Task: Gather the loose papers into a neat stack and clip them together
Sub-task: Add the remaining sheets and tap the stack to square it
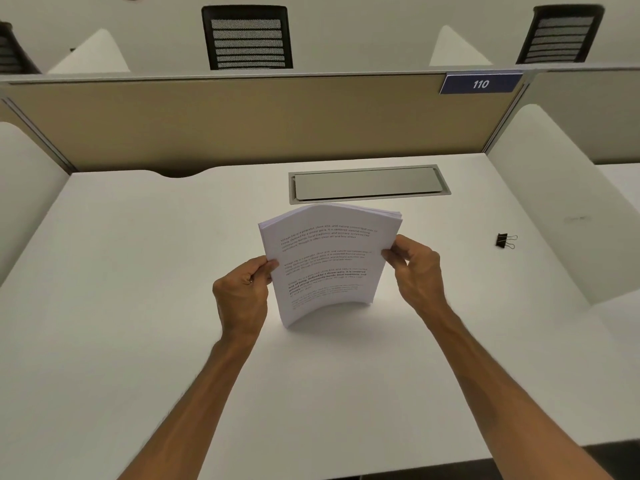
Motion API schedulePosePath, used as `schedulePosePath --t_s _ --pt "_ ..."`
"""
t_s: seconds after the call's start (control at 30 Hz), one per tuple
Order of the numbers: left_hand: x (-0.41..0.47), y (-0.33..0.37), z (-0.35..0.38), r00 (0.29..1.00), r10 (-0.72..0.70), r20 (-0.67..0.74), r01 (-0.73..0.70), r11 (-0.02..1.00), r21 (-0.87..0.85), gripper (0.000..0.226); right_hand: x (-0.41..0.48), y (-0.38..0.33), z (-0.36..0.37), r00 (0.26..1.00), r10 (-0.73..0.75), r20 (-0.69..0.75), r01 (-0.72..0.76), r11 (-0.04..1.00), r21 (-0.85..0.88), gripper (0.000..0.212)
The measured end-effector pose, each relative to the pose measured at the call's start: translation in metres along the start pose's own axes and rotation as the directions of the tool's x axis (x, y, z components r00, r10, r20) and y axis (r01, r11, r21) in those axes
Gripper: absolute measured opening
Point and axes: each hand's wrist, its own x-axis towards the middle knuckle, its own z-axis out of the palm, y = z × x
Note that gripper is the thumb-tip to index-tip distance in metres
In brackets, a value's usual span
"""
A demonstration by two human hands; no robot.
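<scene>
A stack of printed white papers [329, 261] stands upright on its bottom edge in the middle of the white desk [138, 306], bowed slightly toward me. My left hand [242, 292] grips its left edge. My right hand [415, 268] pinches its right edge. The sheets' top edges look roughly even, with a few slightly offset at the upper right. A black binder clip [504, 241] with silver handles lies on the desk to the right, well apart from both hands.
A grey cable-tray lid [367, 183] is set into the desk just behind the papers. A beige partition [242, 123] with a blue "110" sign [480, 84] closes the back. White side dividers [554, 202] flank the desk. Black chairs [247, 38] stand beyond.
</scene>
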Motion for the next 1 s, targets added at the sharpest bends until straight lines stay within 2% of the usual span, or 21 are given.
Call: schedulePosePath --t_s 0.2,0.33,0.43,0.5,0.63,0.73,0.9,1.0 --pt "0.000 -0.008 -0.006 0.997 -0.045 0.060 0.046 0.999 -0.009 0.019 -0.004 0.006 -0.001 0.999 0.006 0.035 -0.006 1.000 0.003 0.027" --pt "0.005 -0.005 -0.009 0.997 -0.017 0.080 0.019 1.000 -0.016 0.017 -0.002 0.007 -0.001 0.999 0.003 0.045 -0.004 1.000 0.013 0.026" --pt "0.019 0.004 -0.013 0.989 -0.100 0.109 0.108 0.992 -0.072 0.017 0.004 0.003 -0.009 0.994 0.017 0.111 -0.028 0.995 0.100 0.024" --pt "0.031 0.008 -0.019 0.973 -0.151 0.175 0.172 0.979 -0.110 0.016 0.006 0.002 -0.016 0.981 0.038 0.191 -0.073 0.981 0.182 0.022" --pt "0.050 0.007 -0.027 0.918 -0.221 0.329 0.268 0.958 -0.105 0.014 0.004 0.002 -0.021 0.945 0.080 0.316 -0.176 0.941 0.288 0.017" --pt "0.057 -0.003 -0.029 0.857 -0.287 0.427 0.350 0.934 -0.074 0.004 -0.003 0.004 -0.019 0.934 0.125 0.334 -0.244 0.907 0.343 0.017" --pt "0.055 -0.022 -0.024 0.753 -0.378 0.539 0.487 0.870 -0.071 0.007 -0.022 0.017 -0.012 0.905 0.266 0.333 -0.390 0.830 0.399 0.021" --pt "0.050 -0.025 -0.017 0.698 -0.391 0.599 0.519 0.853 -0.048 0.007 -0.033 0.028 -0.014 0.885 0.329 0.328 -0.448 0.794 0.411 0.023"
